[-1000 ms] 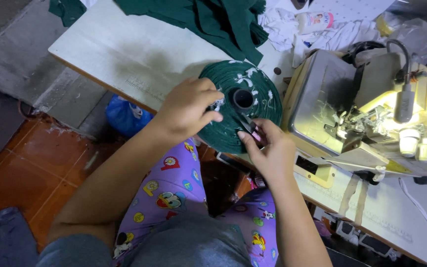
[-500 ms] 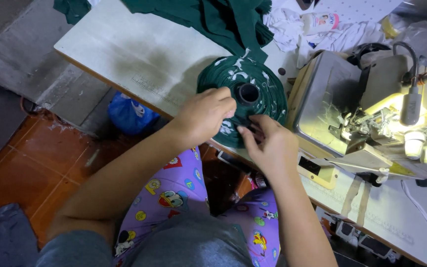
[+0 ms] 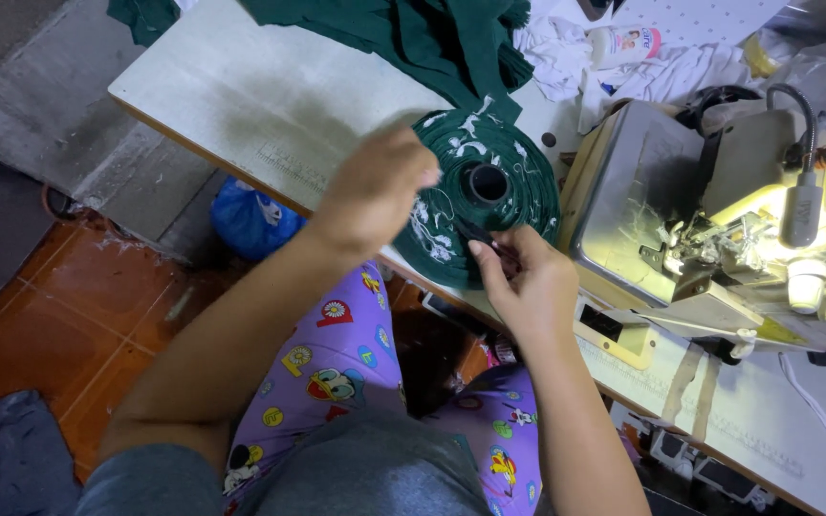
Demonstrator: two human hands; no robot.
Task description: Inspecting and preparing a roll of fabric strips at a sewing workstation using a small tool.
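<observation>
Here I see the bench [image 3: 270, 96], pale and worn, with dark green cloth [image 3: 413, 33] heaped at its far edge. The sewing machine [image 3: 700, 220] stands lit at the right. Just beside it, at the near edge, lies the green roll of tape [image 3: 499, 158]. My left hand [image 3: 375, 191] curls over its rim, and my right hand [image 3: 528, 277] pinches a dark strip end against it.

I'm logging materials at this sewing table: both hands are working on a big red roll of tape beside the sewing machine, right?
Not quite: the roll of tape is dark green, not red, as the head view shows. The left hand and right hand are both on it, beside the sewing machine.
</observation>
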